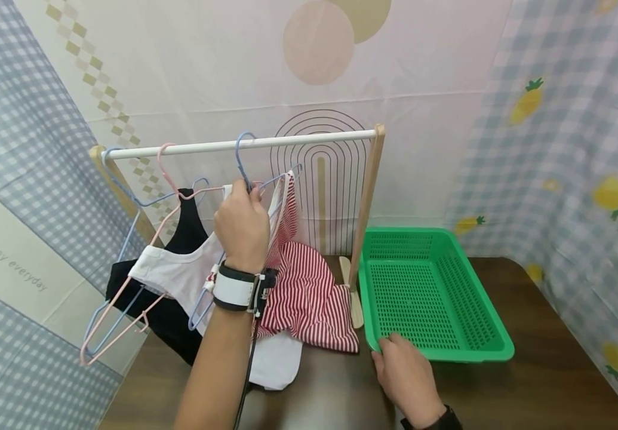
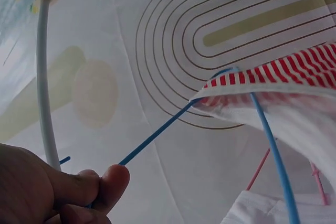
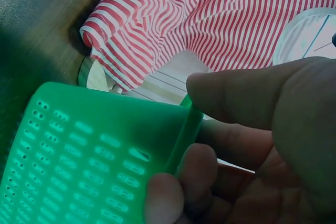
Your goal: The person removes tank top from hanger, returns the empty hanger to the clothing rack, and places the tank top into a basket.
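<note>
A dark wooden desk (image 1: 545, 358) carries everything here. On it stands a small clothes rack (image 1: 369, 197) with wooden uprights and a white rail (image 1: 244, 144) across the top. To the right of the rack sits a green perforated basket (image 1: 437, 298), its near left corner just beside the rack's foot.

A red-and-white striped shirt (image 1: 309, 292) hangs from a blue hanger (image 1: 244, 156) hooked over the rail, its lower part trailing onto the desk. A white garment (image 1: 180, 272) and a black garment (image 1: 187, 227) hang left of it, with a pink hanger (image 1: 166, 164) and further blue hangers tilted below the rail.

The left hand (image 1: 241, 227) is raised under the rail, its grip clenched on the blue hanger's wire just below the hook; the left wrist view shows thumb and fingers (image 2: 113, 179) pinching that wire, which runs up into the striped shirt's shoulder.

The right hand (image 1: 405, 370) is low at the desk's front, its grip grasping the basket's near left corner, thumb over the rim and fingers curled beneath.
</note>
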Available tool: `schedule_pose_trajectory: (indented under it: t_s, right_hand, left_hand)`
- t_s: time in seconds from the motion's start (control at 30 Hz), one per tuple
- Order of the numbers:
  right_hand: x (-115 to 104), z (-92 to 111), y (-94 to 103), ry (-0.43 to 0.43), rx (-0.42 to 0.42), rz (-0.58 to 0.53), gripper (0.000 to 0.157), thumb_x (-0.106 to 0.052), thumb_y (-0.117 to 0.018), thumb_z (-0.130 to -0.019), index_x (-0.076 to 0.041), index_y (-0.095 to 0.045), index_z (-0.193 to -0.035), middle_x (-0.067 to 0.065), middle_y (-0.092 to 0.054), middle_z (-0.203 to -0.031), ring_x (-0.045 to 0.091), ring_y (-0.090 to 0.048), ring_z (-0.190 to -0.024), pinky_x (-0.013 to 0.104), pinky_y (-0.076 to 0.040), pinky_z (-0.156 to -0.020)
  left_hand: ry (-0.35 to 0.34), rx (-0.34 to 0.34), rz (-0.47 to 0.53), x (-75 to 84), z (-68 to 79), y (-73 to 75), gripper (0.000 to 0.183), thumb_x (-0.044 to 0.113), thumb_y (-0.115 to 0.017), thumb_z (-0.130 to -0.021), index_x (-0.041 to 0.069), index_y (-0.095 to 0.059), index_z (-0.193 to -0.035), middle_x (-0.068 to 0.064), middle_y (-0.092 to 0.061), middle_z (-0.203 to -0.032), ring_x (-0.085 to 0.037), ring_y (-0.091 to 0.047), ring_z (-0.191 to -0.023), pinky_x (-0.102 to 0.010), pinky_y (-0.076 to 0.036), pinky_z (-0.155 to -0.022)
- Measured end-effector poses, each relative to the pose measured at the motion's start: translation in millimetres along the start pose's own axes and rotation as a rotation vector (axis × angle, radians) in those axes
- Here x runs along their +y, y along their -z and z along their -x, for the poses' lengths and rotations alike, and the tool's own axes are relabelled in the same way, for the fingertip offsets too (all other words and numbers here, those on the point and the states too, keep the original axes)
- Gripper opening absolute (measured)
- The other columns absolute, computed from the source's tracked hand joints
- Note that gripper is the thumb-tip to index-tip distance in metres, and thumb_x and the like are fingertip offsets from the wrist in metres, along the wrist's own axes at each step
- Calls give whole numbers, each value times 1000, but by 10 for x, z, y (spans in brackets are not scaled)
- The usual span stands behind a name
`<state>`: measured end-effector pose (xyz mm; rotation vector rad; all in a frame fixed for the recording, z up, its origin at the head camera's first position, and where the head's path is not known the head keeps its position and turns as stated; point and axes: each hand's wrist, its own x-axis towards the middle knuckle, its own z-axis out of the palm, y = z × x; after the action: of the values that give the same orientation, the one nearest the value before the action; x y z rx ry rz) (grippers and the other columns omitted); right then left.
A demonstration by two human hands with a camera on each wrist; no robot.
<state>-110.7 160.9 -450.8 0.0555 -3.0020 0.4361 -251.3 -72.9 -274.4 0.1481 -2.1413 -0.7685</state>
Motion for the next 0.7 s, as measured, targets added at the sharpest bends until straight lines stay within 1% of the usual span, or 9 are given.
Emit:
schedule_pose_trajectory:
  t_s: [0.07, 0.2, 0.33, 0.5, 0.63, 0.7]
  right_hand:
    - [-6, -6, 5, -6, -11, 0, 18, -20, -74, -88, -3, -77, -92, 4, -59, -79, 16, -51, -68, 35, -45, -56]
    - [-12, -14, 2, -19, -34, 3, 20, -21, -73, -88, -3, -78, -97, 5, -62, -82, 17, -55, -71, 37, -49, -60]
    - [-17, -12, -12, -26, -40, 5, 23, -21, -74, -88, -2, -79, -100, 6, -65, -85, 18, -59, -74, 40, -53, -64]
    - [-21, -13, -14, -19, -29, 1, 25, -20, -74, -88, -1, -79, -102, 8, -68, -88, 21, -63, -78, 42, -56, -67]
    - [-12, -19, -14, -4, -19, -5, 26, -19, -74, -87, 0, -78, -104, 9, -70, -91, 24, -66, -80, 44, -58, -70]
    - [-8, -23, -16, -6, -25, -7, 26, -19, -74, -87, 0, -78, -105, 9, -70, -92, 24, -66, -81, 44, -58, -70]
  left_hand:
    - [-18, 9, 10, -5, 0, 29, 26, 21, -57, -99, -1, -71, -100, -22, -78, -95, -48, -73, -87, -61, -53, -70]
    - [-45, 33, 30, -27, -20, 68, 26, 20, -57, -99, -2, -71, -99, -22, -78, -92, -47, -73, -84, -60, -52, -68]
    - [-44, 45, 56, -68, -8, 125, 28, 22, -57, -100, -2, -72, -99, -19, -78, -90, -44, -73, -81, -57, -52, -65]
    - [-56, 56, 95, -107, 65, 228, 29, 23, -58, -100, -2, -73, -99, -17, -78, -88, -40, -74, -80, -54, -53, -64]
    - [-97, 76, 129, -150, 146, 284, 28, 21, -57, -100, -2, -73, -97, -15, -78, -84, -37, -73, -75, -49, -50, -60]
    - [-119, 77, 153, -178, 201, 299, 28, 20, -56, -100, -2, -73, -96, -14, -79, -83, -35, -72, -69, -45, -47, -55]
